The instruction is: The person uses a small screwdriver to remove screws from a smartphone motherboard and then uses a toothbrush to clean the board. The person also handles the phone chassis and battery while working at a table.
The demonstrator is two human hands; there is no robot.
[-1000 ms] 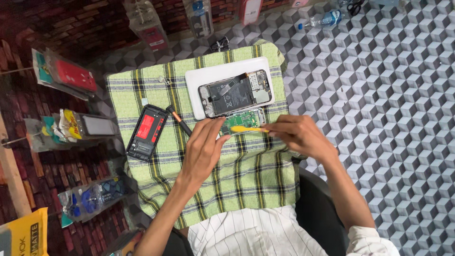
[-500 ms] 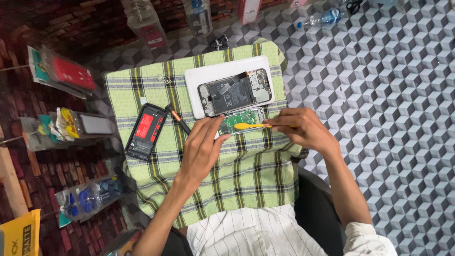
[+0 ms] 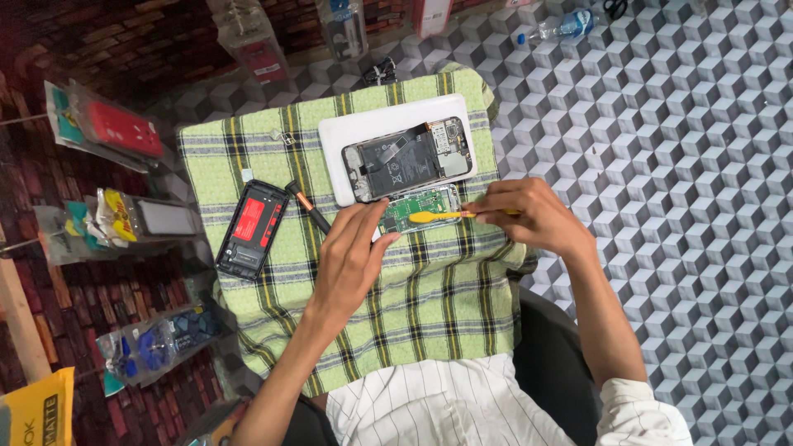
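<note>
Head view shows the opened phone (image 3: 407, 159) at twelve o'clock, back already off, while the left hand (image 3: 351, 252) pins the green board (image 3: 419, 209), flat-fingered, and the right hand (image 3: 537, 216) pinches a yellow tool (image 3: 436, 216) on it, unfinished.

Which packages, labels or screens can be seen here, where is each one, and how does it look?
Red case pack: far left, clear flat bag, red inside.
Yellow-teal pack: left, below it, clear bag with grey panel.
Blue pack: lower left, clear bag, blue parts.
Yellow pouch: bottom left corner, only partly in view.
Hanging packs: top, clear, oblong.
Red label: oblong, on black phone part lying on the cloth.
</note>
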